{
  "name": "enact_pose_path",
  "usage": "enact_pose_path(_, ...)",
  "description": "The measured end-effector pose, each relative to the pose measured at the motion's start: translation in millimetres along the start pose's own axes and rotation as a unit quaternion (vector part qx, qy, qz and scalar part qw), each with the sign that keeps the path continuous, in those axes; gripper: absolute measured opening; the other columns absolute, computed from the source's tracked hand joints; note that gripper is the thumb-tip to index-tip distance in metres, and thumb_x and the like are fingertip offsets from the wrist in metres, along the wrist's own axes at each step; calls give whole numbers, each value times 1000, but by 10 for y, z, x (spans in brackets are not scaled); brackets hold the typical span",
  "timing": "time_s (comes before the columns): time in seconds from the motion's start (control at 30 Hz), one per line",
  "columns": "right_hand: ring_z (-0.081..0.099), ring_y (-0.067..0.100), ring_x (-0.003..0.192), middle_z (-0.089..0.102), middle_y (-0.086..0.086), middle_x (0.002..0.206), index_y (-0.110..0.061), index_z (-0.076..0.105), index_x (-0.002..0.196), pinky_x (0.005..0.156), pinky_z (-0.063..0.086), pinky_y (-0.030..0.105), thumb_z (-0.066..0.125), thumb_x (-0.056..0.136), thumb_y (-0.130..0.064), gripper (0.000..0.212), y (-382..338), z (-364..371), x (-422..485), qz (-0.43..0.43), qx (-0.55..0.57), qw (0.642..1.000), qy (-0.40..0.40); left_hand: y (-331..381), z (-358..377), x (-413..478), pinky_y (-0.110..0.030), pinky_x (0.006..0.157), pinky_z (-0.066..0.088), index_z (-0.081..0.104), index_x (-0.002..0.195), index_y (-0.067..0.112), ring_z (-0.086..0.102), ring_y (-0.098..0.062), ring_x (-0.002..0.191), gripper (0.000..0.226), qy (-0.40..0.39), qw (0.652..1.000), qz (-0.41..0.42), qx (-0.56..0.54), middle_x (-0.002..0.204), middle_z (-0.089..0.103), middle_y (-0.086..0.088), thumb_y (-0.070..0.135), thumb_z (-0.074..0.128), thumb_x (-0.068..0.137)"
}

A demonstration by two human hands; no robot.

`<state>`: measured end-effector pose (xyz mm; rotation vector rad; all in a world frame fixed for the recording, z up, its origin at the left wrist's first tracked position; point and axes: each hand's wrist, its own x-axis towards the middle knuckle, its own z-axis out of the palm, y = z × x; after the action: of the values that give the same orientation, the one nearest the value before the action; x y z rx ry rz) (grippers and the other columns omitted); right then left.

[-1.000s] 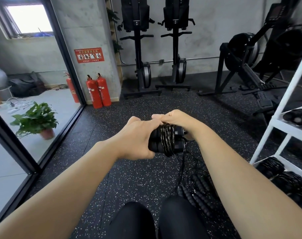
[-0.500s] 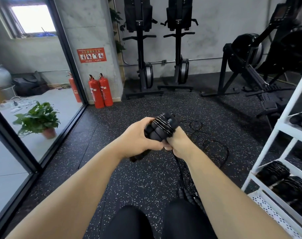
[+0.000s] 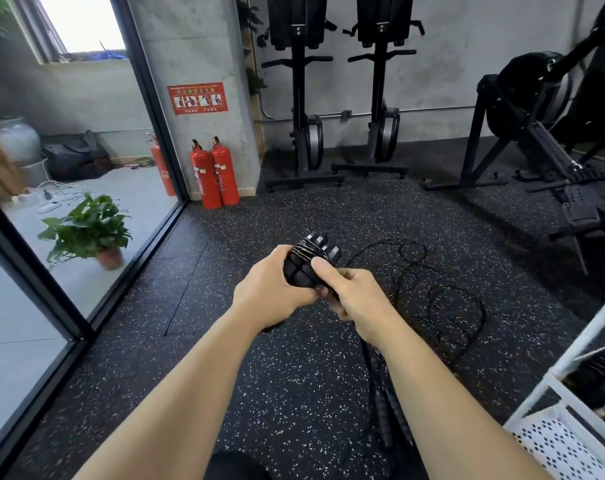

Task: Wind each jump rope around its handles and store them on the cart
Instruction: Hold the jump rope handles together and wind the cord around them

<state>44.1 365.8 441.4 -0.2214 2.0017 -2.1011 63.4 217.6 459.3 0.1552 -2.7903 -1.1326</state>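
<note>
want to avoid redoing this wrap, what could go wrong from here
The loose cord lies in overlapping loops on the floor; pulled in fast, it may knot.
The wraps sit near the far end of the handles and could slip off if the left hand or right hand loosens.

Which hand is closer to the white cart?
Right. The right hand grips the wound jump rope on the side facing the white cart at lower right; the left hand holds it on the far side.
</note>
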Motion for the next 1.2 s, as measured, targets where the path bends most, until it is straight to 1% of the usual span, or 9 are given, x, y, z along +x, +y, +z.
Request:
enact_pose_path(0.13, 30, 2, 34, 45, -10, 43, -7, 50, 66, 37, 24, 13, 60, 94, -33, 39, 152, 19, 165, -22, -14, 1000, 0, -132, 137, 115, -35, 76, 52, 50, 118, 44, 62, -10, 81, 59, 13, 1000, -6, 12, 88, 64, 15, 39, 76, 66)
enact_pose_path(0.3, 36, -1, 39, 50, -12, 47, -14, 57, 64, 40, 28, 12, 60, 94, -32, 35, 377, 32, 436, -16, 6, 1000, 18, -332, 398, 252, -40, 89, 50, 27, 143, 43, 60, -20, 107, 91, 27, 995, -46, 83, 122, 56, 9, 52, 73, 65)
enact_pose_path(0.37, 37, -1, 38, 49, -12, 47, -14, 58, 64, 40, 29, 12, 60, 94, -32, 35, 476, 27, 530, -7, 8, 1000, 22, -400, 513, 275, -37, 83, 48, 35, 136, 39, 59, -20, 107, 77, 51, 993, -57, 89, 119, 56, 10, 52, 72, 69)
enact_pose_path(0.53, 40, -3, 34, 48, -13, 39, -18, 55, 57, 40, 30, 9, 57, 96, -23, 40, 587, 34, 650, -10, -20, 1000, -2, -544, 696, 292, -32, 67, 40, 44, 107, 41, 59, -15, 87, 42, 83, 992, -91, 39, 94, 59, 17, 53, 67, 74)
enact_pose_path(0.67, 44, -5, 39, 53, -14, 43, -21, 55, 54, 43, 34, 8, 57, 97, -24, 43, 540, -13, 747, -18, -27, 999, 2, -535, 653, 393, -29, 63, 39, 47, 101, 43, 57, 0, 78, 39, 65, 994, -87, -9, 82, 61, 24, 55, 70, 73)
enact_pose_path(0.87, 41, -3, 36, 50, -15, 43, -21, 54, 56, 43, 30, 9, 53, 96, -43, 46, 490, 5, 753, 6, -61, 998, -1, -556, 562, 468, -30, 68, 48, 53, 97, 40, 61, -5, 76, 33, 67, 995, -73, -4, 79, 65, 19, 51, 73, 73)
enact_pose_path(0.93, 41, 0, 42, 50, -15, 46, -21, 53, 57, 48, 32, 18, 49, 95, -53, 49, 517, 27, 743, 8, -119, 993, -3, -577, 544, 450, -30, 68, 48, 54, 95, 38, 61, -6, 76, 31, 73, 995, -74, 9, 79, 64, 18, 49, 72, 73)
enact_pose_path(1.03, 42, 16, 53, 46, -4, 52, -17, 40, 56, 54, 31, 32, 42, 97, -50, 53, 532, 8, 702, -39, -335, 941, 37, -650, 472, 443, -30, 67, 46, 54, 94, 35, 60, -7, 77, 31, 92, 991, -93, 22, 80, 64, 17, 50, 71, 72)
enact_pose_path(1.2, 45, 19, 53, 47, -1, 55, -15, 40, 59, 52, 34, 30, 41, 100, -44, 50, 434, -33, 520, -122, -523, 838, 91, -799, 276, 402, -32, 72, 50, 57, 94, 33, 62, -10, 77, 30, 105, 984, -137, 31, 82, 65, 14, 48, 71, 73)
